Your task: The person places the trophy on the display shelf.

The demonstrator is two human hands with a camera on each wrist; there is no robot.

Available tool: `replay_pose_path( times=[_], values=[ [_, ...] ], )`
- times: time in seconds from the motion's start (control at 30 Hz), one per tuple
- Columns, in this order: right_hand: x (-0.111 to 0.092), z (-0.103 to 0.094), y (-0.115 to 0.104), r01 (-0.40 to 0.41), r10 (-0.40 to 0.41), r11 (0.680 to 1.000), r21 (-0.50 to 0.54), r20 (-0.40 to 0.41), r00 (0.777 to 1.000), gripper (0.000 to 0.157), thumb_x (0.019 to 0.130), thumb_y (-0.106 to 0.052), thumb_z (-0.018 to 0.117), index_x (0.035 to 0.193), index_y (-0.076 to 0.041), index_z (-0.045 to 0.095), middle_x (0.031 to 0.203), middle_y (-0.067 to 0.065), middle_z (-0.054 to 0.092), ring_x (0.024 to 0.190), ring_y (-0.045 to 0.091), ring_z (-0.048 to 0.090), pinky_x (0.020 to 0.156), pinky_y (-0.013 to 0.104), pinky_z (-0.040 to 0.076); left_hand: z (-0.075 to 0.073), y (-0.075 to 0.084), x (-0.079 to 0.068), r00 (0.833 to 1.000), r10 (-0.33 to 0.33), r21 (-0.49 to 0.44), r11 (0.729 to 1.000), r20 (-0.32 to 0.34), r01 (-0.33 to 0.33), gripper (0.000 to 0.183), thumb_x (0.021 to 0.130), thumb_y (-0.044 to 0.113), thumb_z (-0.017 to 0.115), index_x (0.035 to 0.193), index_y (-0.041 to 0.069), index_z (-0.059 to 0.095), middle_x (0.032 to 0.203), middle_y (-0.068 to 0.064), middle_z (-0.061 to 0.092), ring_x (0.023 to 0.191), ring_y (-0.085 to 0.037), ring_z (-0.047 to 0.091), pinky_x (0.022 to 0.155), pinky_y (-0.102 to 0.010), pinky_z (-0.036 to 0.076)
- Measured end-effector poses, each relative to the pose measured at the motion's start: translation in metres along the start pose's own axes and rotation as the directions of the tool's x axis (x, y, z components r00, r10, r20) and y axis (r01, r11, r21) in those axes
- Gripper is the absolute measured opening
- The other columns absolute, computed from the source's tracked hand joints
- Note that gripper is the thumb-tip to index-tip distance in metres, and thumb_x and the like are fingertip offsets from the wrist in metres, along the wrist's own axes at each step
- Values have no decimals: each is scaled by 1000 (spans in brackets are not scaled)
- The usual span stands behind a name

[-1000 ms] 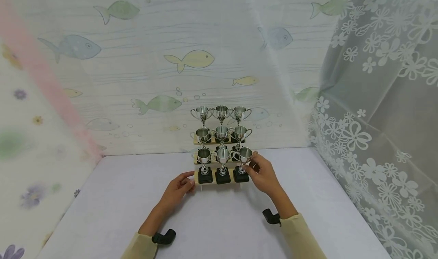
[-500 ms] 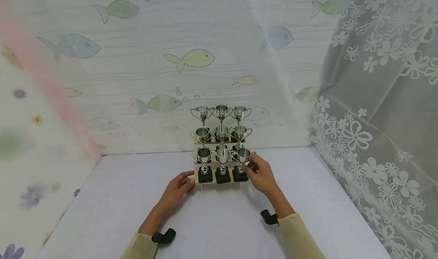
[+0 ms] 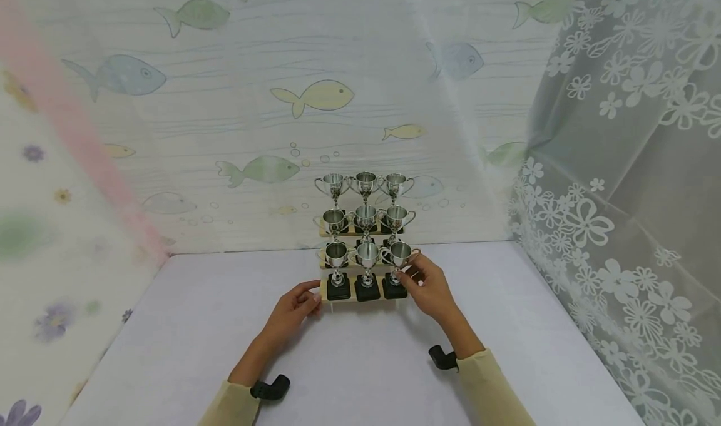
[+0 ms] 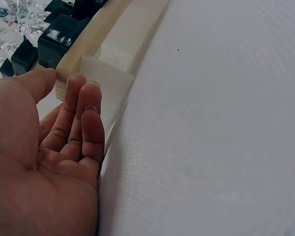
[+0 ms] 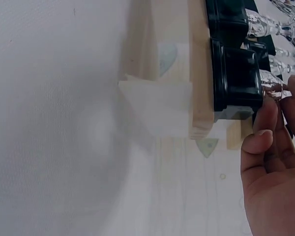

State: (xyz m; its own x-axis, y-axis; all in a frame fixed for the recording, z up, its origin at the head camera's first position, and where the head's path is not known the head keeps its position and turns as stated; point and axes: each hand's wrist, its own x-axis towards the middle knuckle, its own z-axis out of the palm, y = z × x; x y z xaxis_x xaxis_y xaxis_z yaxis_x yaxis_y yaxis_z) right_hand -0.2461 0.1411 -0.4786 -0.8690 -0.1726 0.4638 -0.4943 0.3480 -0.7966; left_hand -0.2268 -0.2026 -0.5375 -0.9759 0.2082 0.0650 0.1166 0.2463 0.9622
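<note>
Small silver trophy cups with black bases stand in rows on a three-tier wooden display stand (image 3: pixel 323 291). At the right end of the front tier, my right hand (image 3: pixel 434 291) pinches a trophy (image 3: pixel 400 254) by its stem, below the cup. Its black base (image 5: pixel 238 81) sits upright on the shelf in the right wrist view. My left hand (image 3: pixel 291 313) holds the left end of the front shelf; in the left wrist view the thumb lies at the board's edge (image 4: pixel 83 44), with the fingers bent against its end. Two more trophies share this tier, the middle one (image 3: pixel 367 255) closest.
Behind the stand hangs a white curtain (image 3: pixel 360 50) printed with fish. A sheer flowered curtain (image 3: pixel 619 182) hangs at the right, a floral cloth (image 3: pixel 62 226) at the left. White cloth covers the table (image 3: pixel 360 363). Each wrist carries a black band camera (image 3: pixel 443 357).
My right hand has shifted slightly left with the front right trophy, bringing its base closer to the middle trophy. The left hand has stayed at the shelf's end.
</note>
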Motion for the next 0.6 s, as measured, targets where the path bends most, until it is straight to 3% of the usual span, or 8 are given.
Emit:
replay_pose_path(
  times=[0.33,0.6],
  values=[
    [-3,-9,3,39,-40,999,36,10,999,25,91,-2,81,114,-4,71,111,17,69,86,24,64,71,29,54,-1,0,1,1000,6,-1,1000,0,-6,45,108,23,64,150,8,56,100,-15,73,88,-20,69,82,-27,58],
    [-11,-27,10,-18,19,1000,-6,29,999,29,93,-3,80,121,-5,71,115,15,71,89,21,67,73,26,54,1,4,0,1000,2,-12,1000,3,-1,45,109,21,63,149,4,56,101,-17,73,89,-20,69,83,-27,58]
  ],
)
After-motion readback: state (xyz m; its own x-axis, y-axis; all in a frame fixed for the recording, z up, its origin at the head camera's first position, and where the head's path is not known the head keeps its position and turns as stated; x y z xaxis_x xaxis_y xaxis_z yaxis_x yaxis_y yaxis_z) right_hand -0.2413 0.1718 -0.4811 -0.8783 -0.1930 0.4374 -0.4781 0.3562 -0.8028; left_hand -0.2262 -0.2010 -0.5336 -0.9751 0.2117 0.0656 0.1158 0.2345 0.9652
